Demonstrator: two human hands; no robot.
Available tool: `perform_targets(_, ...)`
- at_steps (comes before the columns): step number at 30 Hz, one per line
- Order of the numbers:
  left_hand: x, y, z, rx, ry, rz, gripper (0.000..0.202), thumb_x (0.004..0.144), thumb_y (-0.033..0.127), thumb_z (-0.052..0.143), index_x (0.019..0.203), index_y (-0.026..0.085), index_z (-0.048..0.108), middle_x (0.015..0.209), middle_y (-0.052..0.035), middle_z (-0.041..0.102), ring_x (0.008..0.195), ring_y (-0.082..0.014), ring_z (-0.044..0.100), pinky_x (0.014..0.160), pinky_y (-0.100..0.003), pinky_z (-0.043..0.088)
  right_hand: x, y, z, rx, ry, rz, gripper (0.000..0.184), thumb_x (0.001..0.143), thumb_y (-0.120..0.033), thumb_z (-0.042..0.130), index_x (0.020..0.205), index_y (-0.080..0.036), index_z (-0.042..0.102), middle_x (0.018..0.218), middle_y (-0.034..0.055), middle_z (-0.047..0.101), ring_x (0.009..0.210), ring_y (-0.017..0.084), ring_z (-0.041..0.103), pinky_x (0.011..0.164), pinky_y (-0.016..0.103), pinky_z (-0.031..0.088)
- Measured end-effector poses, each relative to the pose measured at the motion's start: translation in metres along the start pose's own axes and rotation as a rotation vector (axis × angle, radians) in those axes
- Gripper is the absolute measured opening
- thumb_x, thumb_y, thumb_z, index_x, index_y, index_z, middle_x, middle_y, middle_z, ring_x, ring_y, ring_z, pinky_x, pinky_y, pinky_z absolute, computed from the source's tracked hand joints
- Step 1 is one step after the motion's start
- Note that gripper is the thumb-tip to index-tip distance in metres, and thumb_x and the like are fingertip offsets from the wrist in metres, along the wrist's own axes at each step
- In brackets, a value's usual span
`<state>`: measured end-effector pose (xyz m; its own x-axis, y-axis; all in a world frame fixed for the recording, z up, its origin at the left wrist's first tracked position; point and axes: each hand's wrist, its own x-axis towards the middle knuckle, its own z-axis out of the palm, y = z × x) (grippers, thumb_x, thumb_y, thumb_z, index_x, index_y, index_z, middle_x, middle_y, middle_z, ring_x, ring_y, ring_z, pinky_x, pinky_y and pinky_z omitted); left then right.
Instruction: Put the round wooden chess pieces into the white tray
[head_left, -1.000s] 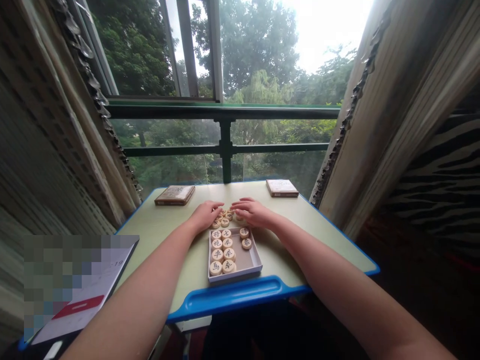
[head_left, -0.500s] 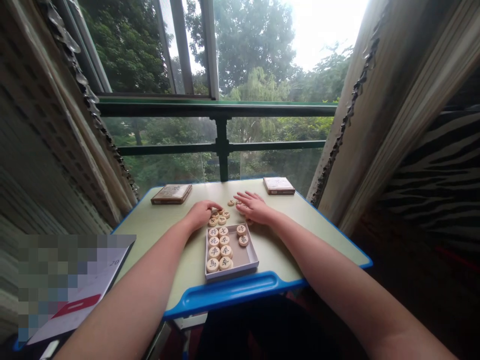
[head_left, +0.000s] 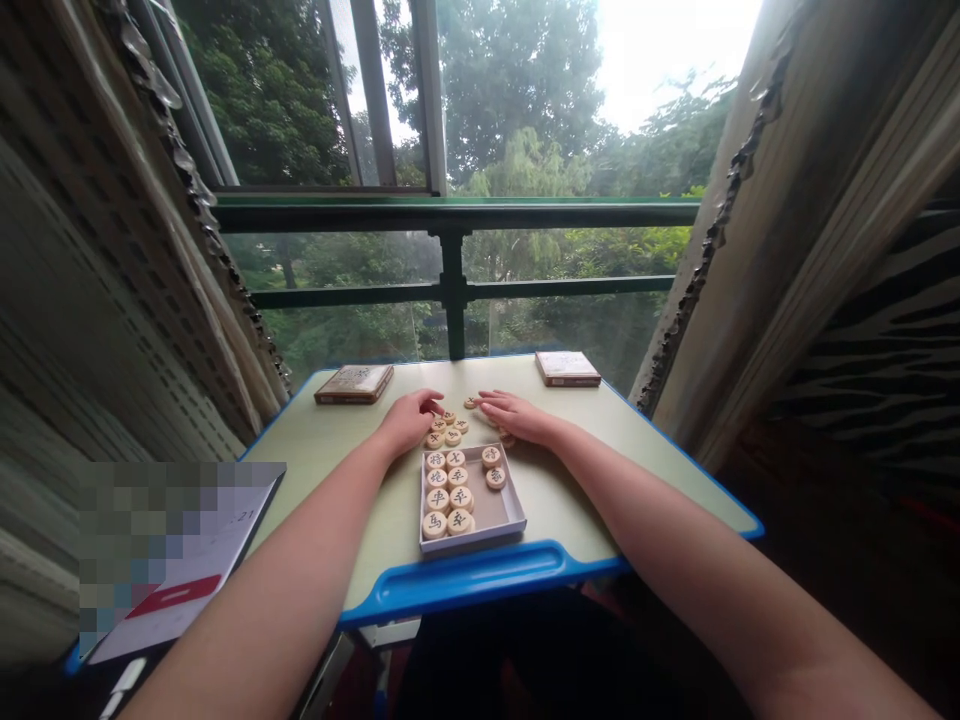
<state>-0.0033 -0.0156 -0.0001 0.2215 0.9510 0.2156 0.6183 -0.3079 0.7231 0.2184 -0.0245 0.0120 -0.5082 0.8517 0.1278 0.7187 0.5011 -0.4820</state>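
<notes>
A shallow white box (head_left: 491, 512) lies on the table and holds several round wooden chess pieces (head_left: 448, 494) in rows along its left side. Just beyond it, loose pieces (head_left: 451, 432) lie in a small heap. My left hand (head_left: 407, 422) rests at the heap's left edge, with its fingertips curled in over a piece. My right hand (head_left: 519, 416) lies flat on the heap's right side with the fingers stretched out. It partly covers some pieces.
The pale table has a blue rim (head_left: 465, 588) with a groove at the front. A brown flat box (head_left: 354, 383) sits at the back left and a white one (head_left: 567, 368) at the back right. Curtains hang either side. A paper sheet (head_left: 187, 575) lies lower left.
Both hands have spread slightly apart over the loose pieces. My left hand's fingertips have curled in, and my right hand has slid a little to the right. The box's pieces are unchanged.
</notes>
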Motion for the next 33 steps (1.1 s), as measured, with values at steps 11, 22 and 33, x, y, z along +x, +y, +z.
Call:
perform_targets(11,-0.004,0.001,-0.007,0.107,-0.003,-0.065,0.032,0.063,0.028,0.057,0.091,0.015,0.064,0.090,-0.0067,0.067,0.077,-0.0189,0.061,0.069,-0.028,0.048,-0.006,0.006,-0.007,-0.178,0.262,0.150,0.028,0.080,-0.025,0.047,0.097,-0.017,0.068,0.111,0.0099,0.060,0.103,0.023,0.053,0.092,0.033,0.038)
perform_targets(22,-0.006,0.006,-0.008,0.182,0.001,-0.080,0.037,0.071,0.045,0.051,0.086,0.016,0.066,0.086,-0.0074,0.068,0.081,-0.0215,0.061,0.072,-0.030,0.046,-0.012,-0.001,-0.013,-0.162,0.284,0.211,0.026,0.079,-0.026,0.049,0.094,-0.016,0.067,0.095,0.0082,0.067,0.087,0.019,0.059,0.077,0.027,0.044)
perform_targets(33,-0.005,0.005,-0.003,0.197,-0.031,-0.009,0.032,0.073,0.024,0.044,0.092,0.019,0.068,0.103,-0.0055,0.066,0.096,-0.0200,0.058,0.089,-0.029,0.042,-0.009,0.005,-0.008,-0.182,0.239,0.052,0.026,0.080,-0.022,0.048,0.095,-0.018,0.069,0.106,0.0063,0.065,0.098,0.020,0.055,0.091,0.031,0.037)
